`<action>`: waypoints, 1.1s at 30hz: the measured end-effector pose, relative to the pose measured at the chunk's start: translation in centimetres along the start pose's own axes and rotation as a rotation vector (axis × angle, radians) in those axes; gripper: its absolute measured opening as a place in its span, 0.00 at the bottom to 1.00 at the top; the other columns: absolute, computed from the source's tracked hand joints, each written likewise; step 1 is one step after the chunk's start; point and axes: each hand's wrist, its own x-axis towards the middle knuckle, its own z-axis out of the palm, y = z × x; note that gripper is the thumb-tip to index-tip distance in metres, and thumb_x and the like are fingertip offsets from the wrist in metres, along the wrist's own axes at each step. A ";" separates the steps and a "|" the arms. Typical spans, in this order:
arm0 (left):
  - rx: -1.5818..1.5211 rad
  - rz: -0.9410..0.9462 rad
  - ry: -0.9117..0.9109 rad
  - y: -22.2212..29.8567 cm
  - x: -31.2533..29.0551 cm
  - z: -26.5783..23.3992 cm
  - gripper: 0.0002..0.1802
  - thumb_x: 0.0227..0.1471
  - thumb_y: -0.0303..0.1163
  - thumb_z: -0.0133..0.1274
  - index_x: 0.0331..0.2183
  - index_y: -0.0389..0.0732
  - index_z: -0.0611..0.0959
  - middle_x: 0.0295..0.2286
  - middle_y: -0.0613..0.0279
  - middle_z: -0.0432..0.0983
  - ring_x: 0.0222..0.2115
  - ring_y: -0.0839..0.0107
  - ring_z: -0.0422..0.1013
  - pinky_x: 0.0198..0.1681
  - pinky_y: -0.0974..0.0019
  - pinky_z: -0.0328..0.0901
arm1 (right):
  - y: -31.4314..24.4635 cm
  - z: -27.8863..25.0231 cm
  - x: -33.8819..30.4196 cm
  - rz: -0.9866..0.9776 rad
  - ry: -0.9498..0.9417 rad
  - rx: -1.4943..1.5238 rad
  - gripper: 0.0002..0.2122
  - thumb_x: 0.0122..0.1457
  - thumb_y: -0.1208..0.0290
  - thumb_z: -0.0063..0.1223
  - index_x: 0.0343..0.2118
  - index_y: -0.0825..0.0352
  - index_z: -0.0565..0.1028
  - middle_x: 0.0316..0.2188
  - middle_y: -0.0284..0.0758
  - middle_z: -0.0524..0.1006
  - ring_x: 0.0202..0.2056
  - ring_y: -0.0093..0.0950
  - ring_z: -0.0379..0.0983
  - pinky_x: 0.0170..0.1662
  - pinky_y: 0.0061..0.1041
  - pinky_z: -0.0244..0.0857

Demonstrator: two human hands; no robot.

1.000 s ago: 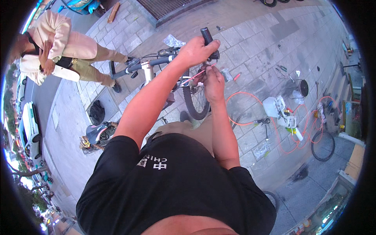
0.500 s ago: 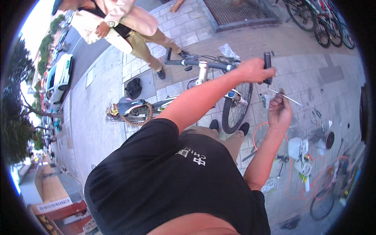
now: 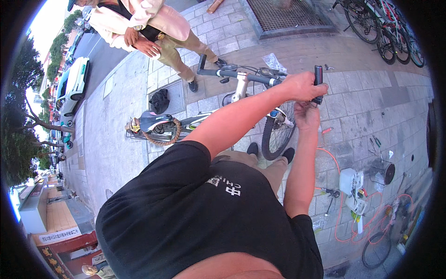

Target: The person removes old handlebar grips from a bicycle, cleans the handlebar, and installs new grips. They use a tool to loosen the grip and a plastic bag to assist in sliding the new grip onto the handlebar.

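A bicycle with a grey handlebar [image 3: 227, 73] stands in front of me, its front wheel [image 3: 272, 139] near my shoes. My left hand [image 3: 302, 87] is wrapped round the upright black bar end [image 3: 318, 76] at the handlebar's right side. Just below it, my right hand [image 3: 306, 115] is raised close to the bar end's lower end, fingers bent together. What those fingers hold, if anything, is hidden; the L-shaped hex key seen earlier does not show now. The saddle [image 3: 155, 121] has a brown rope [image 3: 178, 132] looped beside it.
A person in a light jacket [image 3: 162, 21] stands beyond the handlebar. A black bag [image 3: 159, 101] lies on the pavement. To the right are an orange hose [image 3: 339, 228], a white container [image 3: 350, 180], a metal can [image 3: 382, 172] and a loose tyre [image 3: 376, 251]. Parked bikes [image 3: 388, 32] stand far right.
My right hand has moved up and left, from out beside the bar end with the hex key to just under it. My left hand keeps its grip. The other person's hands have shifted.
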 end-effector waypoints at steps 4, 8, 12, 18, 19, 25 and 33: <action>-0.011 -0.040 -0.012 0.4 -0.5 -0.7 0.39 0.55 0.64 0.54 0.29 0.30 0.86 0.27 0.38 0.81 0.32 0.50 0.81 0.40 0.51 0.72 | 3.0 -0.4 -0.4 0.154 -0.049 -0.009 0.05 0.68 0.72 0.48 0.39 0.64 0.75 0.30 0.30 0.78 0.28 0.23 0.71 0.32 0.25 0.66; -0.007 -0.015 -0.048 1.1 -0.4 -1.2 0.38 0.56 0.63 0.54 0.28 0.30 0.85 0.25 0.42 0.81 0.31 0.53 0.80 0.38 0.50 0.71 | 4.3 2.6 -4.3 0.076 0.000 0.094 0.07 0.69 0.72 0.48 0.42 0.67 0.77 0.33 0.34 0.80 0.32 0.28 0.75 0.39 0.32 0.72; -0.051 0.037 -0.076 0.7 0.1 -0.7 0.36 0.59 0.61 0.56 0.28 0.30 0.84 0.23 0.50 0.78 0.28 0.62 0.75 0.37 0.54 0.70 | 4.4 4.1 -7.2 -0.097 0.003 -0.197 0.09 0.72 0.68 0.50 0.44 0.68 0.77 0.34 0.36 0.81 0.33 0.28 0.78 0.37 0.30 0.74; -0.120 0.030 -0.122 -0.4 0.6 -0.4 0.34 0.59 0.59 0.56 0.31 0.30 0.87 0.27 0.49 0.83 0.31 0.62 0.79 0.39 0.56 0.71 | 4.2 4.8 -8.6 -0.189 0.020 -0.524 0.13 0.75 0.66 0.44 0.46 0.72 0.74 0.33 0.39 0.81 0.33 0.33 0.82 0.36 0.34 0.80; -0.140 0.027 -0.133 -0.5 0.6 -0.5 0.34 0.59 0.59 0.56 0.31 0.31 0.87 0.28 0.50 0.83 0.31 0.62 0.79 0.39 0.56 0.71 | 4.1 4.6 -8.6 -0.153 -0.059 -0.468 0.12 0.75 0.67 0.44 0.47 0.73 0.73 0.33 0.41 0.81 0.34 0.35 0.83 0.37 0.37 0.80; -0.142 0.017 -0.175 0.1 0.0 -1.1 0.30 0.63 0.56 0.56 0.34 0.34 0.88 0.28 0.63 0.81 0.30 0.74 0.74 0.37 0.64 0.69 | 0.6 5.9 -12.5 -0.001 -0.096 -0.116 0.16 0.71 0.69 0.51 0.54 0.75 0.71 0.33 0.43 0.81 0.30 0.35 0.81 0.39 0.40 0.80; -0.122 0.043 -0.153 0.0 0.2 -0.8 0.33 0.60 0.60 0.57 0.29 0.33 0.86 0.26 0.58 0.80 0.29 0.71 0.73 0.35 0.59 0.69 | -3.2 4.6 -15.7 -0.360 -0.141 -0.176 0.18 0.65 0.77 0.55 0.57 0.78 0.72 0.44 0.49 0.80 0.42 0.38 0.81 0.44 0.42 0.80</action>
